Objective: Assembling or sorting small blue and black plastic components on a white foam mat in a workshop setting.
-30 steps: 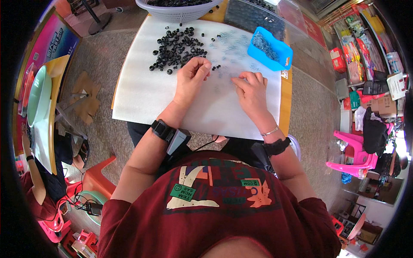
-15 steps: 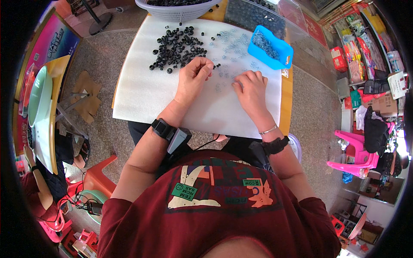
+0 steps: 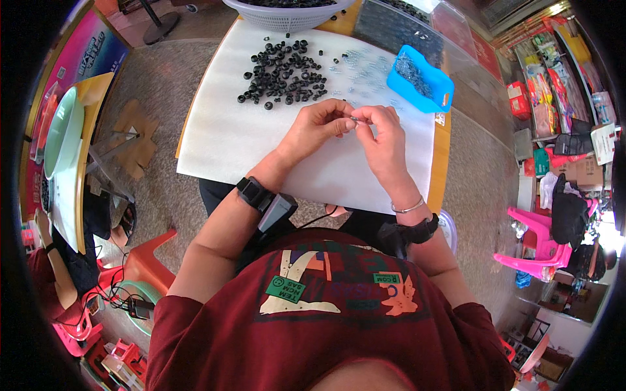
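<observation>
Over the white sheet my two hands meet fingertip to fingertip. My left hand [image 3: 314, 129] is closed, pinching a small dark part [image 3: 354, 119] between thumb and forefinger. My right hand [image 3: 386, 138] pinches at the same spot; anything in its own fingertips is too small to make out. Beyond my left hand lies a spread of small round black plastic parts [image 3: 287, 73]. Small clear bits [image 3: 372, 65] are scattered on the sheet beyond both hands. To the right of them, a blue plastic tray [image 3: 435, 98] holds a heap of similar greyish-clear bits [image 3: 412, 75].
The white foam sheet [image 3: 228, 143] covers a wooden table [image 3: 441, 156]. A grey-lilac basket [image 3: 287, 21] of black parts stands at the far edge, beside a clear bin [image 3: 398, 29]. Pink stools [image 3: 538, 241] are at right. Another person's arm [image 3: 62, 280] shows at far left.
My right hand has moved left and my left hand a little right, so their fingertips now meet at the small dark part. The view has shifted slightly.
</observation>
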Available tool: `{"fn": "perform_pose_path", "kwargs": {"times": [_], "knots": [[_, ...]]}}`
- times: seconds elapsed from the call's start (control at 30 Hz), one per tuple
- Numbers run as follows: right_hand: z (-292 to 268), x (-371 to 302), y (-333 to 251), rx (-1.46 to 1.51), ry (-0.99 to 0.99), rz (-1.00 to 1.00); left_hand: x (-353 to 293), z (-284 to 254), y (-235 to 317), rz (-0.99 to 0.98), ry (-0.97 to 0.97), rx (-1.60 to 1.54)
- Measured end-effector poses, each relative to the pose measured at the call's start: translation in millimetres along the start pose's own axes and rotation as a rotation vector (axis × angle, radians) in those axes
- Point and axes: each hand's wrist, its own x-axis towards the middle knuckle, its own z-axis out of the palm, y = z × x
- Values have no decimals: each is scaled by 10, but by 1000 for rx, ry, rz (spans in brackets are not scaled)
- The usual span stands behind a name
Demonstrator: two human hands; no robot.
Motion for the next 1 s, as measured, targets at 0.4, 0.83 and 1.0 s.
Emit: {"fn": "perform_pose_path", "kwargs": {"times": [0.4, 0.83, 1.0], "knots": [[79, -23, -83, 223, 39, 192, 27, -109, -10, -29, -29, -150], [160, 3, -32, 87, -23, 323, 6, -42, 39, -72, -36, -91], [182, -8, -50, 83, -21, 306, 9, -63, 2, -34, -24, -109]]}}
